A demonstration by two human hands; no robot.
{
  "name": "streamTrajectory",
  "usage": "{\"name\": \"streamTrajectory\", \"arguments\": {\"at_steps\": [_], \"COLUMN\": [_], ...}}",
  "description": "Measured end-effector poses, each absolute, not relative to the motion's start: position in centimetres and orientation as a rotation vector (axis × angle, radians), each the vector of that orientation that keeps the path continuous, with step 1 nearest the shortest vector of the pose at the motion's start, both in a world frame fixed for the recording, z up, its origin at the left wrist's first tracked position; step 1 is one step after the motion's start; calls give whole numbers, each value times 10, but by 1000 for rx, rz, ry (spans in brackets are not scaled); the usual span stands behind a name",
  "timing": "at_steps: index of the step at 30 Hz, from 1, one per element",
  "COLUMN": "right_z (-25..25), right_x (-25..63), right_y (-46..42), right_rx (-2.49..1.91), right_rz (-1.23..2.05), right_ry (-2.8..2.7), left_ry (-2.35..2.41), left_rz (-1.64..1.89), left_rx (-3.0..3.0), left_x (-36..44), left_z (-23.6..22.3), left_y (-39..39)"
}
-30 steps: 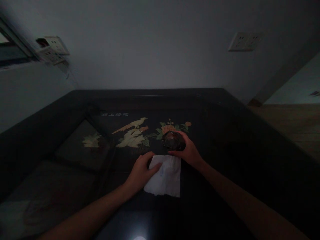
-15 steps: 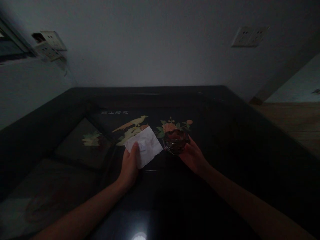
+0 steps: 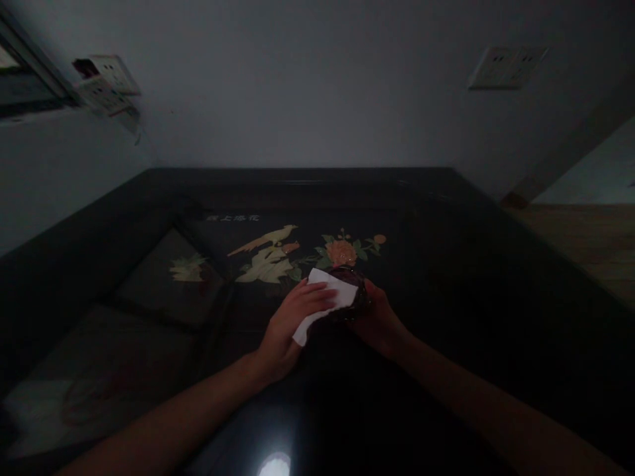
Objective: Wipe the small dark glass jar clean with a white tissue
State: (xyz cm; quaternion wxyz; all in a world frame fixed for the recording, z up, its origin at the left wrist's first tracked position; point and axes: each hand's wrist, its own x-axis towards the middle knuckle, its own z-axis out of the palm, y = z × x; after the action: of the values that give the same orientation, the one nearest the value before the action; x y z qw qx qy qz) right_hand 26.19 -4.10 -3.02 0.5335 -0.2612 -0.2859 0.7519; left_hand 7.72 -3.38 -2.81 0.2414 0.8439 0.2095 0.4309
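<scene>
Evidently both hands are busy with the same thing, a dark glass (image 3: 360, 301) near the middle of the table (image 3: 446, 277), just on the near side of the printed flower (image 3: 341, 252). The right hand (image 3: 381, 322) is part closed, fingers curled about the glass's right side; its grip underneath is lost in the gloom. The left hand (image 3: 288, 317) is bent only loosely, fingers laid over a white sheet (image 3: 342, 294) and holding it against the near left part of the glass, with one corner hanging down by the palm. Where the left thumb is, I cannot tell. Nor can I tell whether the glass touches the table or is held just over it

As I judge it, the main danger is a slip: the glass looks smooth, and a push from the left hand stronger than the right hand's hold could turn it or shove it out of those fingers. If it is raised, it could drop and chip on the hard, shiny top. The sheet looks thin, so it could tear or bunch on an uneven edge, or slide off if the left fingers slacken. Dim light makes a poor grip easy to miss
</scene>
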Motion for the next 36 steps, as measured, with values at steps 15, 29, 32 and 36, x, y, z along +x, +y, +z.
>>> {"name": "streamTrajectory", "arguments": {"at_steps": [15, 29, 32, 36], "right_z": [-27, -34, -36, -42], "right_x": [261, 265, 266, 265], "right_y": [-41, -35, -32, -32], "right_rx": [-617, -589, -600, -633], "right_rz": [1743, 1829, 1801, 1735], "right_ry": [-751, -615, -538, -566], "left_ry": [578, 902, 832, 729], "left_rz": [790, 680, 923, 1304], "left_rx": [2840, 3003, 2982, 2856], "left_x": [84, 85, 87, 97], "left_z": [-15, 38, 58, 56], "left_y": [-45, -50, -45, -35]}}
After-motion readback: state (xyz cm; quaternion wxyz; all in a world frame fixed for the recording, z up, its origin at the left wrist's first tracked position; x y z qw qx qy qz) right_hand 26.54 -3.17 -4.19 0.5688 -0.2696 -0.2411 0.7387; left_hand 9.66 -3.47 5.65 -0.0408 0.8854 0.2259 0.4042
